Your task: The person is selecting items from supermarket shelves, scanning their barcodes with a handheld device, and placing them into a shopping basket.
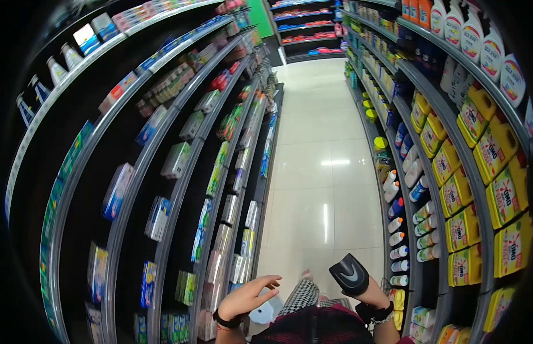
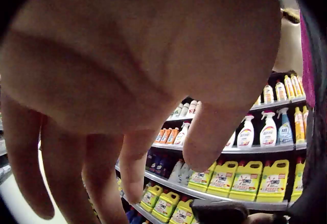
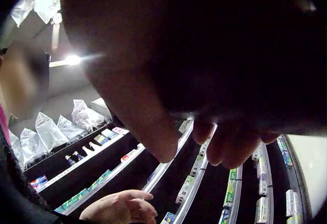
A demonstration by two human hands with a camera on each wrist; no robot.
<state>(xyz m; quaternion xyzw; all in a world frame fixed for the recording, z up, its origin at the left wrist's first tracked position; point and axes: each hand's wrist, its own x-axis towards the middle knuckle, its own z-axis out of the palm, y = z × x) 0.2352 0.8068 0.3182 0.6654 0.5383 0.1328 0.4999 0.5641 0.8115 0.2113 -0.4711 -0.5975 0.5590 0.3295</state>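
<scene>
In the head view my left hand (image 1: 247,298) hovers at the lower middle beside the left-hand shelves, fingers loosely stretched and holding nothing. Its palm and spread fingers (image 2: 135,168) fill much of the left wrist view. My right hand (image 1: 374,293) holds a black handheld device (image 1: 350,274) with a wide flat end and a curved grey marking. From the right wrist, the device is a dark mass over the palm, with the thumb on one side and fingertips (image 3: 232,150) showing below it. Its exact kind I cannot tell.
Shelves of boxed goods (image 1: 177,160) line the left, thinly stocked in places. On the right stand yellow jugs (image 1: 498,146), white spray bottles (image 1: 471,34) and smaller bottles. A tiled floor (image 1: 312,149) runs between them to a back shelf (image 1: 309,31). Something pale blue (image 1: 266,309) is near my legs.
</scene>
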